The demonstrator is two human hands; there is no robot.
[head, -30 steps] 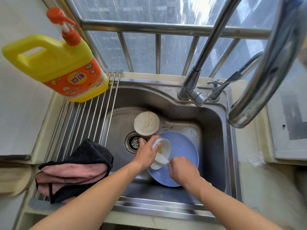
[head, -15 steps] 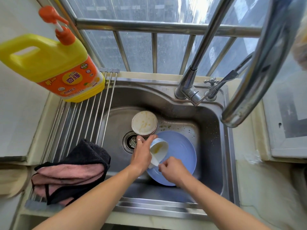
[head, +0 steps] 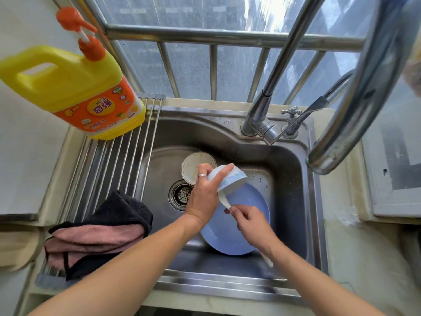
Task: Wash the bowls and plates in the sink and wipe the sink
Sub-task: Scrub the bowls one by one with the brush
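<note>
- The left hand (head: 202, 197) has its grip wrapped around a small white bowl (head: 230, 179) with a blue pattern, tilted on its side above the sink (head: 284, 169).
- The right hand (head: 250, 222) pinches a white spoon (head: 224, 200) whose handle reaches up to the bowl's rim.
- A blue plate (head: 234, 238) lies in the basin beneath both hands.
- A soiled round dish (head: 193, 165) sits beside the drain (head: 181, 195).
- A black-and-pink cloth (head: 98, 231) rests on the roll-up rack (head: 118, 160), near the yellow detergent bottle (head: 75, 92).
</note>
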